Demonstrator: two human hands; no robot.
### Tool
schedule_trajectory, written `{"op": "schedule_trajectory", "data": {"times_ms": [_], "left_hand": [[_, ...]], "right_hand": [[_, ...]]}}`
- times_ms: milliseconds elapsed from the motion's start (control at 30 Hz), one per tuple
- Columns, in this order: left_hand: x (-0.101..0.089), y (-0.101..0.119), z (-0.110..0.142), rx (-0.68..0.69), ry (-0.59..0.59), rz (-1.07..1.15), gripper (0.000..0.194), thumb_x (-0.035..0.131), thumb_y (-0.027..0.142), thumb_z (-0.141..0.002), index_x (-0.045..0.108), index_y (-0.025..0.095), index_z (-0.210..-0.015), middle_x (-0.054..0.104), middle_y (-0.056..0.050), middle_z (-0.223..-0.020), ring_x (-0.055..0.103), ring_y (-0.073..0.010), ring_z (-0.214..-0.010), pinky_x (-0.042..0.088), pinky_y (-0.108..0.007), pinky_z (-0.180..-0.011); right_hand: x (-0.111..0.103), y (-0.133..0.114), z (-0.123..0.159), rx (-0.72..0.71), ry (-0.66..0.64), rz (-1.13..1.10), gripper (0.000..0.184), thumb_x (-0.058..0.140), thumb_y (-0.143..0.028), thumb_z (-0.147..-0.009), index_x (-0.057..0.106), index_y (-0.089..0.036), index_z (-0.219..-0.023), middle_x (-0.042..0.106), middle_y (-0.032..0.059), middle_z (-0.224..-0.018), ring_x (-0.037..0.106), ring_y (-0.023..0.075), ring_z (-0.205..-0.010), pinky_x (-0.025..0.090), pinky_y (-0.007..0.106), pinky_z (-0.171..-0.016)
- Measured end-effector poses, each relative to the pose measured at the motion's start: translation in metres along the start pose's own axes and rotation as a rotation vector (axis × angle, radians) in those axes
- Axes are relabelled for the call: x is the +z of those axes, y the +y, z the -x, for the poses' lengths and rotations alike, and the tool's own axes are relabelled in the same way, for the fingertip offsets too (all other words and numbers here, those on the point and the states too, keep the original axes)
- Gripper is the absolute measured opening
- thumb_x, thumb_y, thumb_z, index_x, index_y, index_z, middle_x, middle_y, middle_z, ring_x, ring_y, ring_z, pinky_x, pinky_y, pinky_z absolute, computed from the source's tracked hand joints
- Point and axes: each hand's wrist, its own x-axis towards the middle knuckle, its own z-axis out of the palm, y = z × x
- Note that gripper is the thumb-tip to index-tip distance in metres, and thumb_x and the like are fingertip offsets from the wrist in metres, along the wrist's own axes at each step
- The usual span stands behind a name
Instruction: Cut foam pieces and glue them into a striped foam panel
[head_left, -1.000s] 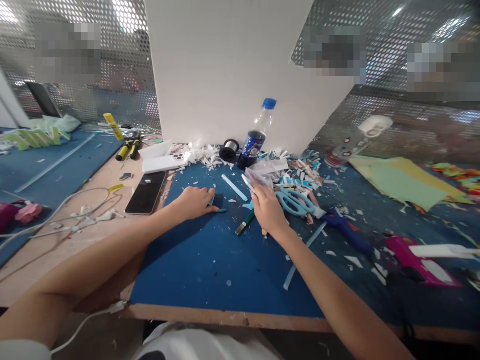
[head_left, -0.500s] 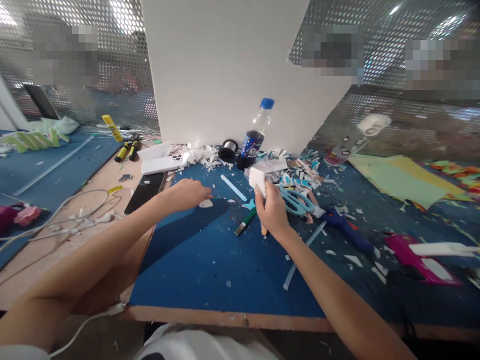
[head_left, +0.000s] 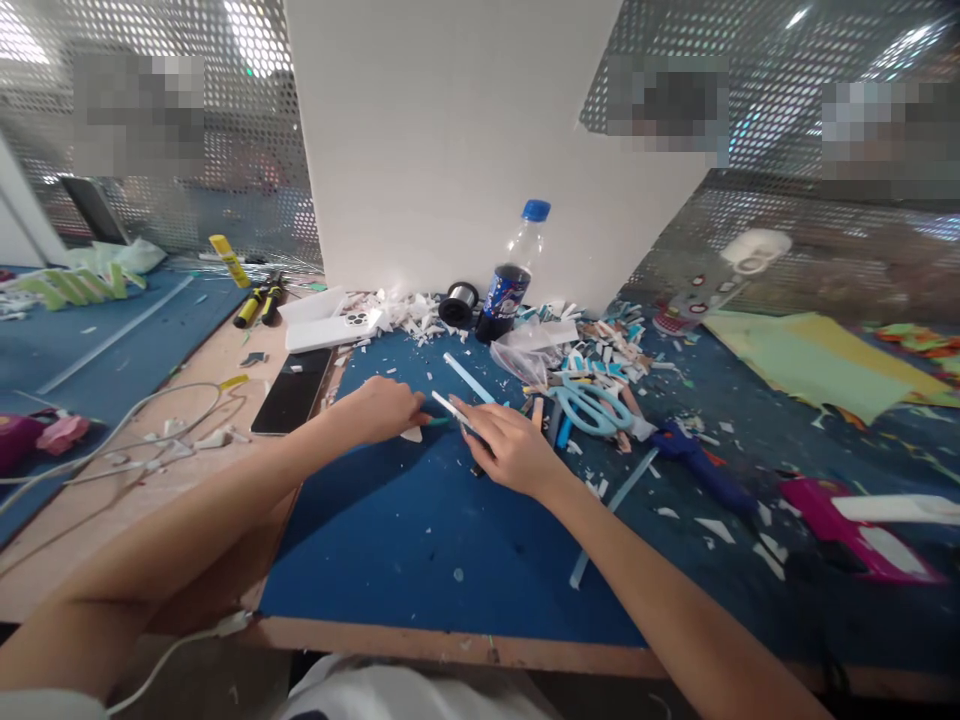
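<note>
My right hand (head_left: pixel 517 448) is closed around a flat white piece (head_left: pixel 451 410), perhaps foam, held nearly edge-on over the blue mat (head_left: pixel 420 530). Close to its left, my left hand (head_left: pixel 388 408) has its fingers pinched together. A thin green piece (head_left: pixel 437 422) shows at those fingertips, but whether they grip it is unclear. Just below them lies a small white scrap (head_left: pixel 412 434). Behind the hands a pale blue strip (head_left: pixel 469 378) rests on the mat. Light blue scissors (head_left: pixel 592 405) lie to the right of my right hand.
A cola bottle (head_left: pixel 504 290) and a wire spool (head_left: pixel 458 303) stand before a white board (head_left: pixel 457 140), among foam scraps. A phone (head_left: pixel 294 392) lies at left, with pliers (head_left: pixel 260 300) beyond. On the right are a blue glue gun (head_left: pixel 705 467) and a magenta tool (head_left: pixel 855 525).
My right hand has moved left and slightly down, bringing the white piece beside my left hand and turning it edge-on. The left hand has shifted only slightly.
</note>
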Motion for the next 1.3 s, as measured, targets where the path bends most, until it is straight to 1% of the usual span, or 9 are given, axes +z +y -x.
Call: {"op": "schedule_trajectory", "data": {"times_ms": [100, 233, 433, 533, 667, 733, 833, 1100, 1300], "left_hand": [[0.002, 0.011, 0.003, -0.047, -0.001, -0.006, 0.051, 0.037, 0.051, -0.092, 0.063, 0.007, -0.095, 0.069, -0.017, -0.078, 0.069, -0.0299, -0.073, 0.046, -0.03, -0.056], [0.008, 0.019, 0.001, -0.062, 0.035, -0.003, 0.052, 0.036, 0.051, -0.093, 0.061, 0.006, -0.095, 0.069, -0.017, -0.077, 0.068, -0.0287, -0.073, 0.045, -0.03, -0.056], [0.014, 0.011, -0.006, -0.046, 0.141, -0.009, 0.051, 0.038, 0.052, -0.092, 0.056, 0.006, -0.102, 0.067, -0.015, -0.081, 0.066, -0.0285, -0.079, 0.046, -0.031, -0.061], [0.014, 0.002, -0.009, -0.083, 0.225, -0.017, 0.049, 0.034, 0.048, -0.094, 0.053, 0.006, -0.111, 0.063, -0.019, -0.106, 0.059, -0.0313, -0.102, 0.047, -0.037, -0.077], [0.023, -0.018, -0.015, -0.191, 0.302, -0.007, 0.066, 0.031, 0.052, -0.093, 0.03, 0.001, -0.136, 0.031, -0.024, -0.145, 0.027, -0.0336, -0.135, 0.029, -0.043, -0.106], [0.031, -0.029, -0.018, -0.251, 0.284, 0.011, 0.074, 0.028, 0.054, -0.093, 0.021, -0.004, -0.14, 0.023, -0.027, -0.147, 0.022, -0.0351, -0.138, 0.025, -0.044, -0.109], [0.041, -0.036, -0.02, -0.282, 0.219, 0.043, 0.079, 0.023, 0.057, -0.092, 0.023, -0.007, -0.14, 0.025, -0.03, -0.145, 0.025, -0.038, -0.136, 0.027, -0.046, -0.108], [0.041, -0.016, -0.01, -0.159, 0.098, 0.128, 0.086, 0.026, 0.063, -0.089, 0.022, -0.004, -0.142, 0.023, -0.03, -0.146, 0.023, -0.04, -0.137, 0.028, -0.047, -0.107], [0.03, -0.021, -0.01, -0.104, 0.172, 0.187, 0.069, 0.039, 0.054, -0.089, 0.031, 0.007, -0.139, 0.037, -0.021, -0.143, 0.036, -0.0333, -0.132, 0.031, -0.044, -0.106]], "right_hand": [[-0.001, 0.002, 0.001, 0.048, 0.045, 0.042, 0.045, 0.039, -0.021, -0.091, 0.047, -0.013, -0.134, 0.07, 0.0127, -0.093, 0.064, 0.0246, -0.083, 0.054, 0.041, -0.072], [0.0, 0.001, 0.002, 0.063, 0.066, 0.063, 0.043, 0.041, -0.022, -0.089, 0.052, -0.013, -0.129, 0.071, 0.0101, -0.085, 0.064, 0.0223, -0.074, 0.053, 0.037, -0.068], [0.003, 0.004, 0.002, 0.18, 0.131, 0.13, 0.044, 0.04, -0.023, -0.089, 0.049, -0.013, -0.132, 0.068, 0.0121, -0.087, 0.063, 0.025, -0.082, 0.052, 0.039, -0.071], [0.005, 0.011, 0.002, 0.26, 0.171, 0.164, 0.047, 0.04, -0.023, -0.09, 0.043, -0.012, -0.136, 0.066, 0.0154, -0.097, 0.059, 0.029, -0.095, 0.051, 0.044, -0.078], [0.007, 0.016, 0.003, 0.289, 0.174, 0.172, 0.047, 0.041, -0.023, -0.09, 0.042, -0.009, -0.135, 0.066, 0.0166, -0.097, 0.057, 0.0305, -0.099, 0.052, 0.044, -0.078], [0.008, 0.016, 0.004, 0.288, 0.171, 0.172, 0.045, 0.041, -0.023, -0.09, 0.044, -0.009, -0.133, 0.066, 0.0159, -0.096, 0.057, 0.0298, -0.098, 0.051, 0.044, -0.08], [0.008, 0.015, 0.004, 0.287, 0.165, 0.17, 0.043, 0.041, -0.023, -0.09, 0.046, -0.01, -0.131, 0.066, 0.0151, -0.096, 0.057, 0.029, -0.098, 0.05, 0.043, -0.081], [0.007, 0.017, 0.004, 0.299, 0.16, 0.163, 0.041, 0.04, -0.024, -0.09, 0.048, -0.008, -0.128, 0.066, 0.0158, -0.094, 0.057, 0.0293, -0.098, 0.051, 0.042, -0.078], [0.008, 0.017, 0.004, 0.304, 0.17, 0.149, 0.038, 0.041, -0.024, -0.09, 0.05, -0.01, -0.124, 0.066, 0.0156, -0.097, 0.057, 0.0294, -0.099, 0.051, 0.042, -0.077]]}}
